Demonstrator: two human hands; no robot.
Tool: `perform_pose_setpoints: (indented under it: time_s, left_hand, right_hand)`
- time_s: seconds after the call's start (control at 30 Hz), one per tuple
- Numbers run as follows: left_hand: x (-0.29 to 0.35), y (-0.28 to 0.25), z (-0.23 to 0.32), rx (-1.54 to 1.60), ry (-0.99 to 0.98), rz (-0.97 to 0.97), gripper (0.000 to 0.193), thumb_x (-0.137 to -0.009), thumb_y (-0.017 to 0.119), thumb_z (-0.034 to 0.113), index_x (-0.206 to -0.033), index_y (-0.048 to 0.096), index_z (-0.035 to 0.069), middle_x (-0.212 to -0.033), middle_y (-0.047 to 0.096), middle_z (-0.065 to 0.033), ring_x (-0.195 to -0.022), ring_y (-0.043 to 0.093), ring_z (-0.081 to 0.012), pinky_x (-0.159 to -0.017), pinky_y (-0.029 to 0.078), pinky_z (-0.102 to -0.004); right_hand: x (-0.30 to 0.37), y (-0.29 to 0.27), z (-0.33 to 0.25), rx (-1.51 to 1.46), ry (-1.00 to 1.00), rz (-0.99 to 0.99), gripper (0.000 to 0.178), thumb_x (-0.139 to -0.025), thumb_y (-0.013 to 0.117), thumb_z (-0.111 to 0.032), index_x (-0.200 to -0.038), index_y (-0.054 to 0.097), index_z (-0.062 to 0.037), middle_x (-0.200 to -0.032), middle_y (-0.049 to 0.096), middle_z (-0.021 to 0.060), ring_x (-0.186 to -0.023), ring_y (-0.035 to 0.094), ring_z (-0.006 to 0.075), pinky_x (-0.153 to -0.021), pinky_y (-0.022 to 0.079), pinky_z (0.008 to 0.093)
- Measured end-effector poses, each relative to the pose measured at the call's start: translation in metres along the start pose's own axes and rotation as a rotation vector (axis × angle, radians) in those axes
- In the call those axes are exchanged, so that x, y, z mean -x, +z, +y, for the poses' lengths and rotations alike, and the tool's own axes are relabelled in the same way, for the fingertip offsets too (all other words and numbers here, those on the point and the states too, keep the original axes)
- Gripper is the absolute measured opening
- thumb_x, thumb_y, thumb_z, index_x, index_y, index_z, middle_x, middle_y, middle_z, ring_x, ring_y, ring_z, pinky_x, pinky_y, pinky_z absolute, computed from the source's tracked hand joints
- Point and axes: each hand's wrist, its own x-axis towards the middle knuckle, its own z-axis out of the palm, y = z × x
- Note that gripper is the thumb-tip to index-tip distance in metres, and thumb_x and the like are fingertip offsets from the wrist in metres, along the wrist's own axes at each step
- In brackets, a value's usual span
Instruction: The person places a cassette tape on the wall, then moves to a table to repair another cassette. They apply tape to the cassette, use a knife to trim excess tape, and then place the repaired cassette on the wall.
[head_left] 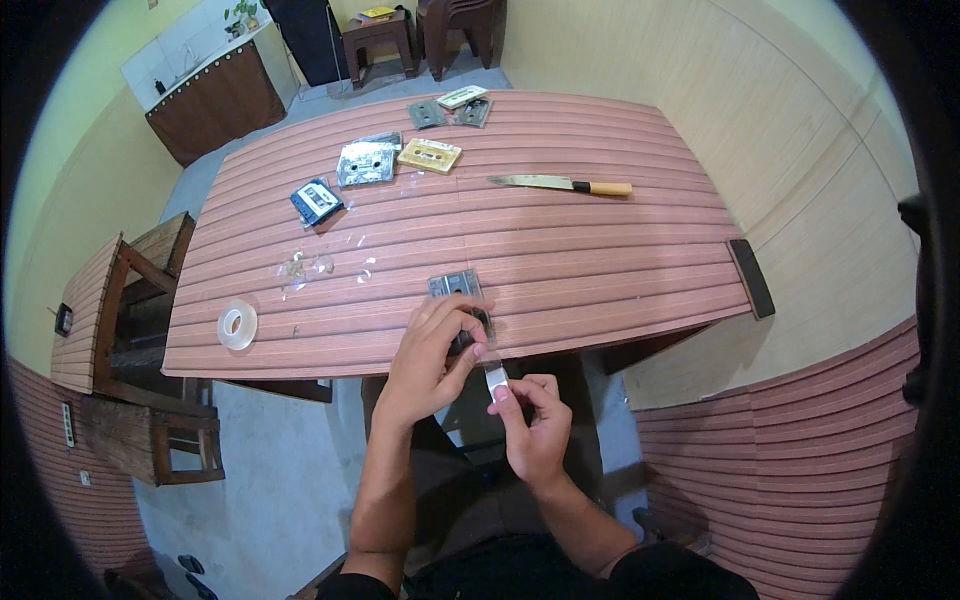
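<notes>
Desk (590,255) under pinkish-brown ribbed cover, taken as landmark. At its near edge, left hand (435,350) curls over a dark, clear-edged piece (464,341); cannot tell if it grips. Just right, off the same edge, right hand (530,420) pinches a small whitish piece (496,376) between thumb and fingers. Dark cassette (455,282) lies on the desk just beyond left hand.

Desk's near left corner: clear tape roll (243,341). Left half: clear scraps (322,264), blue cassette (317,202). Far middle: clear-cased cassettes (366,163), yellow cassette (430,155); more cassettes (428,115) by far edge. Far right: knife (540,182), wooden handle pointing right.

Beyond desk: brown stool (378,40), stacked chairs (447,38), curtained counter (215,108). Left of desk: wooden bench (135,445) on grey-blue floor (270,440).
</notes>
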Motion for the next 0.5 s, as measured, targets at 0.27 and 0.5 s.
perform_pose_setpoints:
  time_s: [0.27, 0.5]
  left_hand:
    - [-0.0021, 0.0006, -0.0017, 0.088, -0.027, 0.015, 0.012, -0.098, 0.069, 0.010, -0.108, 0.063, 0.005, -0.132, 0.076, -0.0167, -0.127, 0.067, -0.0395, -0.115, 0.045, -0.0489]
    - [-0.0005, 0.0031, -0.0015, 0.039, 0.009, 0.020, 0.011, -0.095, 0.070, 0.006, -0.105, 0.066, 0.004, -0.124, 0.078, -0.0147, -0.116, 0.071, -0.0362, -0.107, 0.050, -0.0454]
  right_hand:
    - [-0.0093, 0.0054, 0.0014, -0.137, 0.143, -0.069, 0.017, -0.104, 0.080, -0.015, -0.101, 0.083, 0.0014, -0.088, 0.072, 0.0047, -0.080, 0.063, 0.0080, -0.074, 0.051, 0.0261]
    - [-0.0064, 0.0033, 0.0064, -0.106, 0.125, -0.041, 0.022, -0.105, 0.082, -0.019, -0.098, 0.084, 0.0019, -0.086, 0.074, 0.0049, -0.072, 0.065, 0.0076, -0.067, 0.050, 0.0248]
